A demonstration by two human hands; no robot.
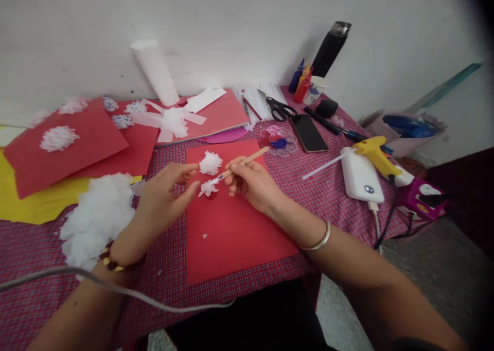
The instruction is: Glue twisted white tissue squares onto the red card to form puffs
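My right hand (pixel 250 183) pinches a wooden craft stick (pixel 257 155) above a sheet of red paper (pixel 239 243). The stick's lower tip, marked with some blue, reaches a small white tissue-paper piece (pixel 209 187) on the sheet. A fluffy white tissue-paper flower (pixel 210 162) sits just behind that piece. To the left, my left hand (pixel 170 194) hovers with thumb and fingers apart, holding nothing. A big heap of white tissue pieces (pixel 101 212) lies beside my left wrist.
Red sheets with paper puffs (pixel 73 145) lie at left. A paper roll (pixel 156 73) leans on the wall. Scissors (pixel 278 108), a phone (pixel 310 133), paint bottles (pixel 303 86), a black flask (pixel 330 50), a white power bank (pixel 360 176) and a yellow glue gun (pixel 376 155) are behind and right.
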